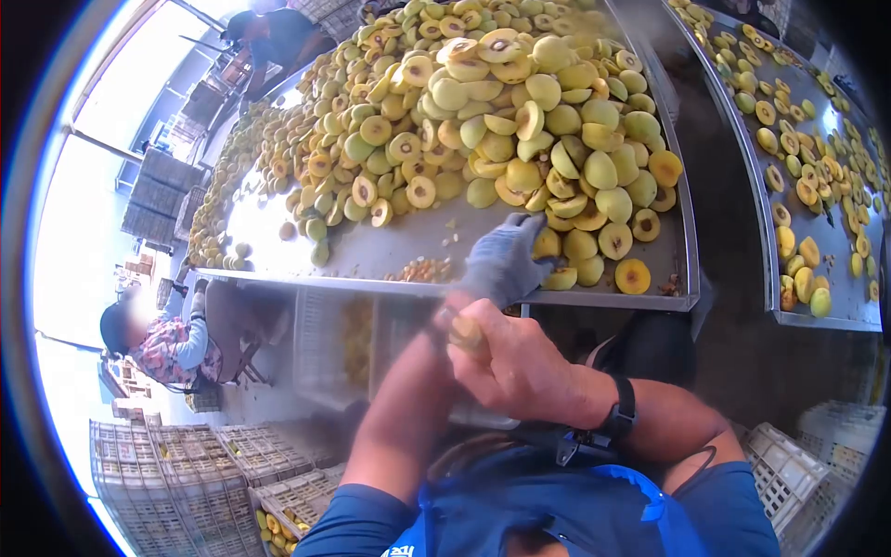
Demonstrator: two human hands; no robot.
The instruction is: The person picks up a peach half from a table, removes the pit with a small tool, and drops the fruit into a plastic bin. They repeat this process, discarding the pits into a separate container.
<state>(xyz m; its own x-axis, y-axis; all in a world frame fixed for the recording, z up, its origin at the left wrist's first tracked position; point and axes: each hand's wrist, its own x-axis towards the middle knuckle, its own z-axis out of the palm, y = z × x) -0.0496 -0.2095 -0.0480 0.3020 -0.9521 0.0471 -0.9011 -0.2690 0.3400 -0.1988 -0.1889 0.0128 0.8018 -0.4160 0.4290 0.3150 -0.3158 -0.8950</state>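
Observation:
My left hand [506, 258], in a grey glove, reaches to the near edge of a heap of halved yellow peaches [445, 121] on a metal table [371, 246]. Its fingers and thumb curve around a peach half [547, 243] at the edge of the heap. Closer to my body, my bare right hand [520, 362] is closed in a fist, with a dark watch on its wrist. From this fist pokes the rounded, light-brown end of a handle [469, 334]; the rest is hidden in my fingers. It overlaps my left forearm in this view.
Small peach pits and scraps [425, 269] lie near the table's front rim. A second metal table [826, 320] with peach halves stands at right. Plastic crates [167, 473] are stacked at lower left, others [784, 469] at lower right. A seated person [181, 339] works at left.

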